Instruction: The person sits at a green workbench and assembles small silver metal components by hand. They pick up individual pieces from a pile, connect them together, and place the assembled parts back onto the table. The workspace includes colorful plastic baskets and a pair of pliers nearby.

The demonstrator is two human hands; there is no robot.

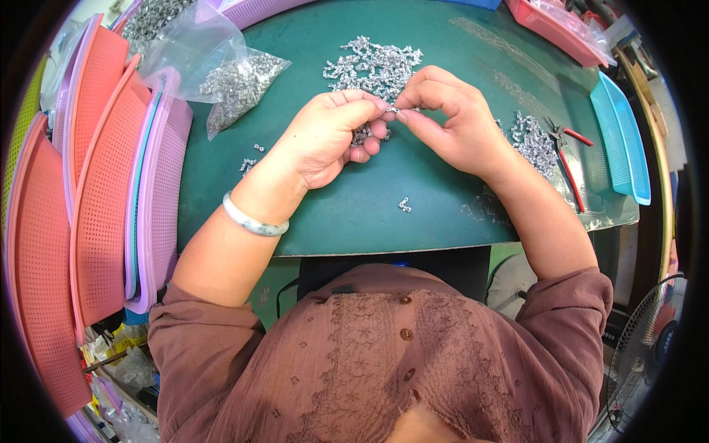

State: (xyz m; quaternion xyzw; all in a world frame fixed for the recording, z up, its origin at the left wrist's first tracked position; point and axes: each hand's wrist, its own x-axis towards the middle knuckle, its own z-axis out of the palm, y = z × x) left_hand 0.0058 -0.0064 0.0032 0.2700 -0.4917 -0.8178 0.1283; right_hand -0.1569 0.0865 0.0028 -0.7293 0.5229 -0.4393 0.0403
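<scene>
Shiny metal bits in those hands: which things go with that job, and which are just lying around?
Seems part of the job:
small metal piece, pinched by the left hand and right hand
metal pile beyond the hands
bag of metal bits, probably

Likely just lying about:
turquoise basket
stacked baskets
fan
red-handled pliers, untouched, though maybe a tool for this

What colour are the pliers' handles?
The pliers' handles are red, shown in the head view.
</scene>
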